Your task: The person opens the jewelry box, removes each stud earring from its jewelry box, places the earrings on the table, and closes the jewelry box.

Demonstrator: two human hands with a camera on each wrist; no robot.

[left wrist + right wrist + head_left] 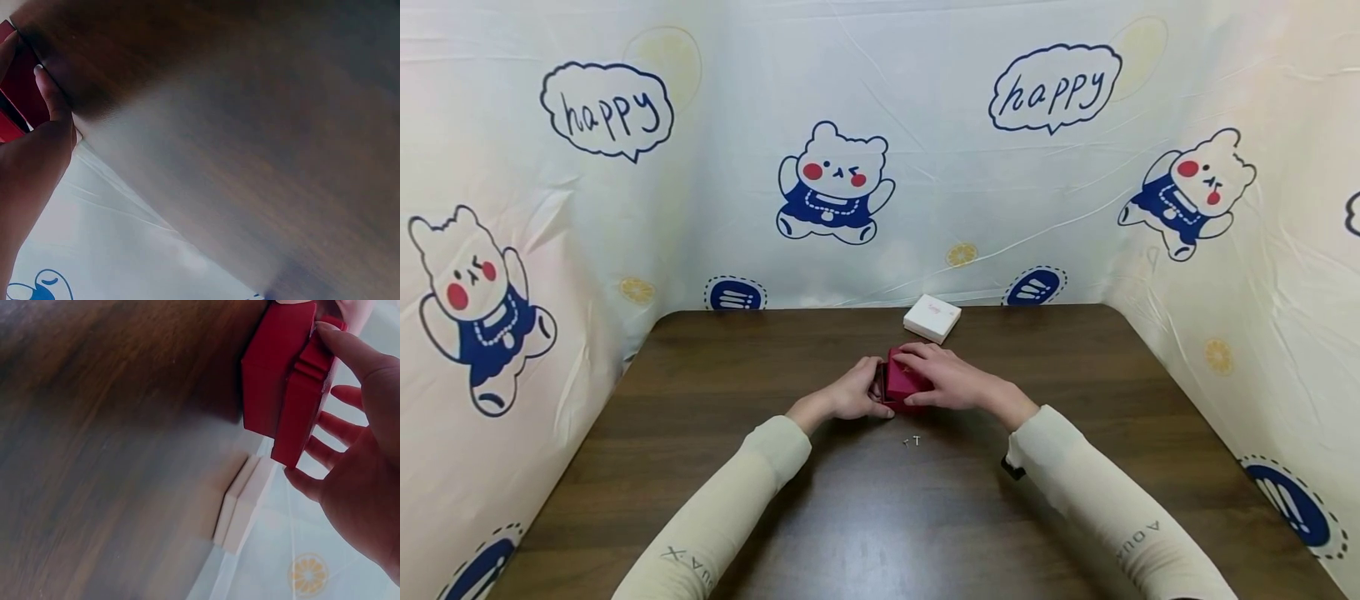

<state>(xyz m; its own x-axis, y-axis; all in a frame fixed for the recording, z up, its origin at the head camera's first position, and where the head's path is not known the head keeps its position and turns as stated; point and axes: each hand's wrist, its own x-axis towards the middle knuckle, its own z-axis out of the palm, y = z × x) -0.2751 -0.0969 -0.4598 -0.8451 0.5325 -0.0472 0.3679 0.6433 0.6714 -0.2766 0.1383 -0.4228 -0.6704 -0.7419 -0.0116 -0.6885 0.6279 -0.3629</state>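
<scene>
Head view: wood-grained surface (730, 358); angular red box (906, 384), lid (300, 409) ajar
Left hand (853, 392): curved, gripping box
Right hand (953, 379): fingers spread, pinching lid
White box (931, 317): flat, square

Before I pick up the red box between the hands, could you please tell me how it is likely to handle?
The red box is probably stiff, since its walls look flat and its edges straight. Its lid may shift or swing if gripped alone, as a dark gap shows beside it in the head view. Its flat sides make rolling unlikely.
</scene>
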